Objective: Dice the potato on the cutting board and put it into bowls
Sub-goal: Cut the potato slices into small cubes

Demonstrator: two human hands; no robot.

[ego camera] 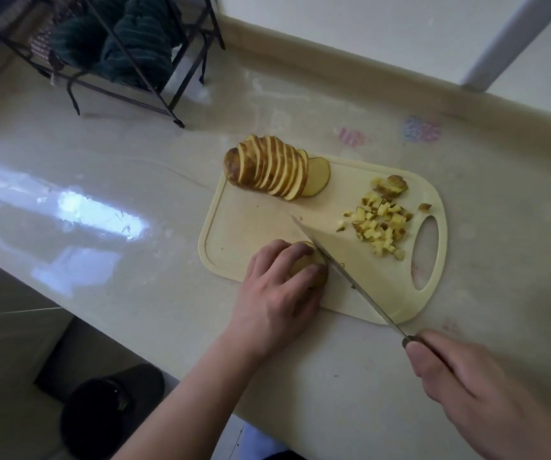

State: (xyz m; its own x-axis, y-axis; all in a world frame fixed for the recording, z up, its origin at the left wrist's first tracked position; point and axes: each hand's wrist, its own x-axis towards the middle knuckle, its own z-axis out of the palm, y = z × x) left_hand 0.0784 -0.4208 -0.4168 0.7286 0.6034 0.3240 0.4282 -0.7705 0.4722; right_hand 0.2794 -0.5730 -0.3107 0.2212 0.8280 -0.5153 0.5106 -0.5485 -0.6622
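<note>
Potato slices, pale yellow with brown skin (307, 264), sit stacked at the near left edge of the cream plastic cutting board with an oval handle hole (247, 224), under the curled fingers of the left hand (277, 290), which presses down on them. Just to the right of that stack, touching its side, runs the long steel blade of a kitchen knife (340, 270), its tip pointing up and left across the board; the right hand (466, 383) grips the knife's handle beyond the board's near edge, fingers wrapped round it. Well apart from both hands, at the board's far left corner, leans a fanned row of sliced potato (267, 171), overhanging the rim. Near the handle hole lies a loose heap of small potato cubes (380, 224). The board rests on a glossy beige worktop (101, 194). At the worktop's far left stands a black wire rack (128, 61) holding dark green cloth.
</note>
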